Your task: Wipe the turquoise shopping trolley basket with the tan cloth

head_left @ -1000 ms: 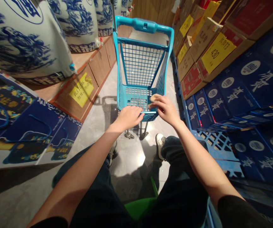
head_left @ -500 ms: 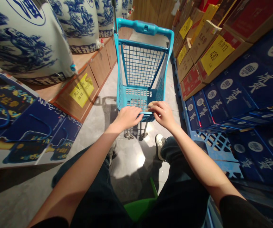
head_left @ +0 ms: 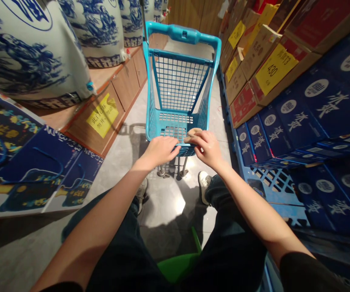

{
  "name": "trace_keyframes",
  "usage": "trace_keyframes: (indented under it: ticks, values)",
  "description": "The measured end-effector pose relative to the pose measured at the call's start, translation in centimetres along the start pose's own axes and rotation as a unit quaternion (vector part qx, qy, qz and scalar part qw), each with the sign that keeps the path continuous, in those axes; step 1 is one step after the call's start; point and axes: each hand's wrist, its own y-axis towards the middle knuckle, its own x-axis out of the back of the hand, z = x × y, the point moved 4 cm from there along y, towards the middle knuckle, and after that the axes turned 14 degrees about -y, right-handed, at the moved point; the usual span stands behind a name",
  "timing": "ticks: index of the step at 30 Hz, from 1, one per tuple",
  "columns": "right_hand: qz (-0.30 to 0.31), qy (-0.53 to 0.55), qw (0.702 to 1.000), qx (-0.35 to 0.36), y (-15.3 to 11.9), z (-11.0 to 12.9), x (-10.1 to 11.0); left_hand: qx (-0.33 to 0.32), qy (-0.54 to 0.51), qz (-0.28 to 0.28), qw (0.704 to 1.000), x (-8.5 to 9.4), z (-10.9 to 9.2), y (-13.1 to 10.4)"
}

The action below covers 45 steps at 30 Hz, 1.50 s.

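The near rim of a cart (head_left: 153, 117) is being grasped at its left by the left hand (head_left: 162, 150), its fingers being laid over the edge and its thumb being kept below them. A beige cloth (head_left: 192, 135) is being held under the bent fingers of the right hand (head_left: 208, 148), just inside the same rim and to the right. The inside of the basket is being partly covered by both hands.

The cart is being carried on small wheels (head_left: 162, 173) over a tiled floor (head_left: 175, 219), between two spread legs (head_left: 229, 207), each being ended by a white shoe (head_left: 204, 184). Its handle (head_left: 183, 34) is being shown at the far end, above a back grid (head_left: 182, 58). A green thing (head_left: 177, 265) is being partly hidden by the legs; what it is cannot be told.

On the left, blue-and-white jars (head_left: 30, 61) are being borne in a row by a wooden ledge (head_left: 79, 129), to whose front a yellow note (head_left: 103, 115) is being stuck. Nearer, gift boxes (head_left: 68, 162) are being lined up beside it. On the right, cartons (head_left: 255, 52) are being marked by a yellow label (head_left: 276, 69) reading 430, and blue boxes (head_left: 299, 109) are being supported by a blue pallet (head_left: 284, 209).
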Motion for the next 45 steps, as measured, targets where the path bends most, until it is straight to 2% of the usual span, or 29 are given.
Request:
trace_keyframes:
  ticks: [3,5,8,12,14,19,22,26,32,34,37,39,41,45]
  values:
    - [0.005,-0.005,0.999,0.032,-0.1,1.9,-0.6,0.005,0.013,0.0,1.0,-0.1,-0.1,0.0]
    - [0.01,0.002,0.999,0.05,0.0,2.3,-0.7,0.006,0.018,0.0,1.0,0.0,0.0,-0.1]
    - [0.0,0.004,0.998,0.058,0.4,0.9,0.0,0.005,0.019,0.004,1.0,0.1,0.0,-0.2]
    - [-0.03,-0.011,0.999,-0.001,0.7,-1.3,0.8,0.009,0.018,0.023,1.0,0.3,-0.4,0.1]
    - [-0.02,-0.015,1.0,-0.007,0.5,-0.7,0.4,0.013,0.02,0.03,0.999,0.3,-0.6,0.2]
    - [0.017,-0.004,0.999,0.037,0.2,2.0,-0.7,0.024,0.023,0.027,0.999,0.4,-0.7,0.2]
    - [0.026,-0.002,0.999,0.037,0.7,0.9,-0.2,0.017,0.01,0.019,1.0,0.3,-0.4,0.0]
    - [-0.008,-0.012,1.0,0.0,1.0,-1.1,0.8,0.004,-0.004,0.015,1.0,0.2,-0.3,0.0]
    - [-0.001,0.0,0.999,0.032,0.5,1.8,-0.4,0.014,0.028,0.018,0.999,0.3,-0.6,0.3]
    - [-0.008,0.004,0.998,0.061,0.7,1.9,-0.5,0.015,0.032,0.019,0.999,0.3,-0.6,0.2]
    - [-0.033,-0.002,0.996,0.083,1.3,-0.1,0.1,0.004,0.024,0.013,1.0,0.2,-0.5,0.1]
    - [-0.06,-0.009,0.996,0.065,1.6,-1.9,0.7,-0.006,0.02,0.009,1.0,0.2,-0.4,0.2]
    - [-0.08,-0.012,0.995,0.05,1.6,-2.6,1.2,-0.012,0.02,0.008,1.0,0.1,-0.4,0.3]
    - [-0.068,-0.024,0.996,0.062,1.1,-0.5,1.0,-0.009,0.026,0.011,1.0,0.2,-0.7,0.4]
